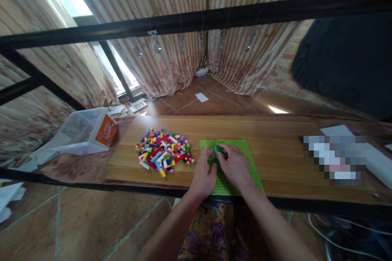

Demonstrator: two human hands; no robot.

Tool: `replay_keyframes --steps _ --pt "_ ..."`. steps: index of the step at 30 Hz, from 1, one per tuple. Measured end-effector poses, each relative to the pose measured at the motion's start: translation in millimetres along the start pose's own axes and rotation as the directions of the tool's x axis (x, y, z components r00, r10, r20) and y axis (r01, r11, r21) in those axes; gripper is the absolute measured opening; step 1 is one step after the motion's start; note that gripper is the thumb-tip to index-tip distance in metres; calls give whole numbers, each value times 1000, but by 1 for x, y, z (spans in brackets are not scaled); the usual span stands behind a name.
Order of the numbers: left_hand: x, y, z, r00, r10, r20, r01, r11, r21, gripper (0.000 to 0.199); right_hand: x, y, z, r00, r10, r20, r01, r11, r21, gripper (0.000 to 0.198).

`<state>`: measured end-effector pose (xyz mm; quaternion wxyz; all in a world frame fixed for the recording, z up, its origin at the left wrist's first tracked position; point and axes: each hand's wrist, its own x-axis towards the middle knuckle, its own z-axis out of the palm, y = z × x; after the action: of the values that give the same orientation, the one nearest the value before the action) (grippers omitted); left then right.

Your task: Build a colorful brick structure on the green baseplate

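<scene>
Terracotta floor tiles (76, 224) lay nearest the camera, with a patterned garment between the person's forearms. Just beyond, a wooden tabletop (275, 151) sat inside a black frame. Both hands met over a green baseplate (241, 147) lying flat on the wood. The left hand (203, 173) rested on the plate's near left part, fingers curled narrowly toward a small dark green brick piece (219, 149). The right hand (235, 164) was closed around that piece, pinching it at the fingertips just above the plate. Left of the baseplate, close beside it but apart, lay a heap of many-coloured bricks (163, 151). Farther left, a clear plastic tub (78, 130) lay tipped on its side with an orange label. Behind the table hung striped curtains (183, 28) before bright windows.
</scene>
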<state>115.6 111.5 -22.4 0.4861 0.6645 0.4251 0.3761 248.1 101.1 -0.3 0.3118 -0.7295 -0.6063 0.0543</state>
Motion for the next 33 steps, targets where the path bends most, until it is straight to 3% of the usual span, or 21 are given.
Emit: replay_keyframes --steps 11,20,26,33 --pt "1 -6 6 998 60 9 -61 997 56 70 5 2 0 993 -22 112 30 997 -69 35" --pt "-1 -6 8 990 139 -22 -136 988 79 71 22 16 -12 963 -89 255 87 996 18 31" --pt "-6 -6 10 989 102 -102 -97 994 60 67 29 25 -13 956 -43 291 16 996 93 29" --pt "-7 -5 10 987 134 -87 -128 990 66 69 32 26 -16 946 -31 324 -9 993 121 30"
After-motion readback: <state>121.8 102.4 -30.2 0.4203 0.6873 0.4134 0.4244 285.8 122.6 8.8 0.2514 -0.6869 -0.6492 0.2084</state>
